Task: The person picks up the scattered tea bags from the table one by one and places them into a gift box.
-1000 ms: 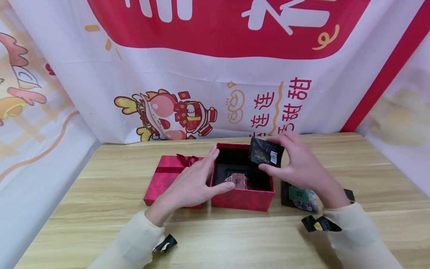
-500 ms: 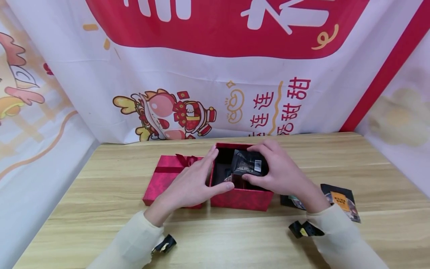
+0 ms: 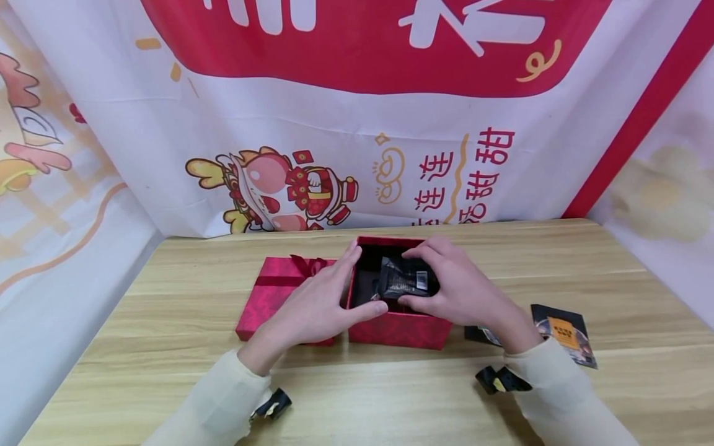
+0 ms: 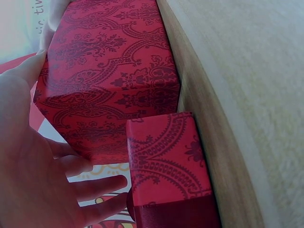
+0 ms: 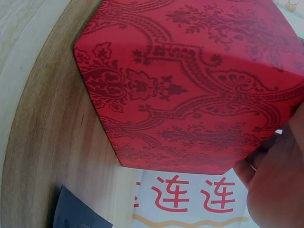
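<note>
An open red patterned box [image 3: 398,328] [image 4: 109,71] [image 5: 199,85] stands on the wooden table. My right hand [image 3: 452,288] pinches a black sachet [image 3: 403,280] between thumb and fingers and holds it down inside the box. My left hand [image 3: 323,297] [image 4: 33,171] rests on the box's left rim, fingers straight, thumb along the front edge. The red lid [image 3: 279,291] [image 4: 166,166] with a ribbon bow lies just left of the box, under that hand. What else lies in the box is mostly hidden by the hands.
Two more dark sachets lie on the table right of the box: one [image 3: 563,331] with an orange label, another [image 3: 480,334] [image 5: 78,211] partly under my right wrist. A printed red-and-white banner [image 3: 357,111] closes off the back and sides.
My right hand has carried the black sachet from above the box's back right corner leftward and down into the box. The left hand has stayed on the rim.
</note>
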The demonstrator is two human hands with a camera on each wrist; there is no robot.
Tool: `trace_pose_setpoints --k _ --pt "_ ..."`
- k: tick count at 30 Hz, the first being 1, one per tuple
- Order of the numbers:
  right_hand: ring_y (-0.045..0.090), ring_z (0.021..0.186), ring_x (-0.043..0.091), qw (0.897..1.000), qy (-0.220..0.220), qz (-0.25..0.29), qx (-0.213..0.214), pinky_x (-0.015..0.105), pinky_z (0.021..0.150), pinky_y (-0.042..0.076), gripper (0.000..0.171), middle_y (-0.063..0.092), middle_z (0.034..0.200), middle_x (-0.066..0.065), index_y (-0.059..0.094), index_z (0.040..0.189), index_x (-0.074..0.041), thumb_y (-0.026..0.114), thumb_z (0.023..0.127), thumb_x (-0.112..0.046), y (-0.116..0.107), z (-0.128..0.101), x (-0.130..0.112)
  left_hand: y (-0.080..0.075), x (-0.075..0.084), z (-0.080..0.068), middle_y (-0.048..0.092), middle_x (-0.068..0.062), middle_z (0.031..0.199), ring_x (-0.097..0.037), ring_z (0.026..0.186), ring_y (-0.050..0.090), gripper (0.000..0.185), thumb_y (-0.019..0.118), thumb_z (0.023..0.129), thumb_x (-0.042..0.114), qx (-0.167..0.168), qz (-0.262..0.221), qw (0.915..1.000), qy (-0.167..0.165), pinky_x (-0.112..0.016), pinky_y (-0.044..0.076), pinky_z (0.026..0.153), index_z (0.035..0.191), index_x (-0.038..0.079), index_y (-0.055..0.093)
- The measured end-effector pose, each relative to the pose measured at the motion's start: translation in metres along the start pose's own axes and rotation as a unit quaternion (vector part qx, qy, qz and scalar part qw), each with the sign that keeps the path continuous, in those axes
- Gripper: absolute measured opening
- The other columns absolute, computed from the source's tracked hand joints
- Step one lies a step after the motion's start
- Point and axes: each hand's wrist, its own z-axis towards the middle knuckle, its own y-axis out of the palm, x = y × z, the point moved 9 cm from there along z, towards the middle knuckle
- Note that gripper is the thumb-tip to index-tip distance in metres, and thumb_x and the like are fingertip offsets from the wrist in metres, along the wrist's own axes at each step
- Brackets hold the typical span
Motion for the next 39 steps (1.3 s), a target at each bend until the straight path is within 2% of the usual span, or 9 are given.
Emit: trace_pose_setpoints --k 20,29,34,39 --pt "0.052 0.136 0.03 1.0 0.007 -0.01 -0.009 0.06 0.115 0.045 0.07 0.058 0.146 0.008 0.062 0.143 -0.014 0.085 0.086 -0.049 0.003 -0.001 0.002 0.001 -0.001 0.001 0.011 0.017 0.178 -0.025 0.163 0.031 0.112 0.056 0.085 0.089 -0.003 -0.001 1.0 -0.006 -0.063 0.036 0.125 0.171 0.037 0.008" --pt "0.045 0.145 0.031 1.0 -0.002 0.0 -0.023 0.06 0.121 0.041 0.079 0.055 0.153 0.009 0.059 0.15 -0.012 0.085 0.086 -0.051 0.004 -0.001 0.004 0.001 -0.001 0.0 0.011 0.015 0.179 -0.028 0.163 0.031 0.113 0.055 0.084 0.091 -0.004 0.006 1.0 -0.004 -0.066 0.037 0.123 0.172 0.036 0.008" --pt "0.047 0.141 0.03 0.999 0.015 0.036 -0.014 0.061 0.117 0.046 0.077 0.052 0.153 0.01 0.058 0.15 -0.014 0.086 0.087 -0.048 -0.006 -0.004 0.008 0.002 -0.002 0.0 0.01 0.017 0.179 -0.027 0.163 0.031 0.113 0.055 0.084 0.091 -0.006 0.005 0.9999 -0.008 -0.067 0.036 0.124 0.171 0.036 0.008" --pt "0.046 0.145 0.033 0.997 0.044 0.064 0.009 0.068 0.117 0.042 0.074 0.049 0.158 0.01 0.055 0.153 -0.018 0.082 0.091 -0.049 -0.029 -0.013 0.023 0.002 -0.002 0.001 0.01 0.016 0.179 -0.028 0.163 0.031 0.113 0.055 0.084 0.091 -0.006 0.0 1.0 -0.007 -0.067 0.036 0.124 0.171 0.037 0.007"
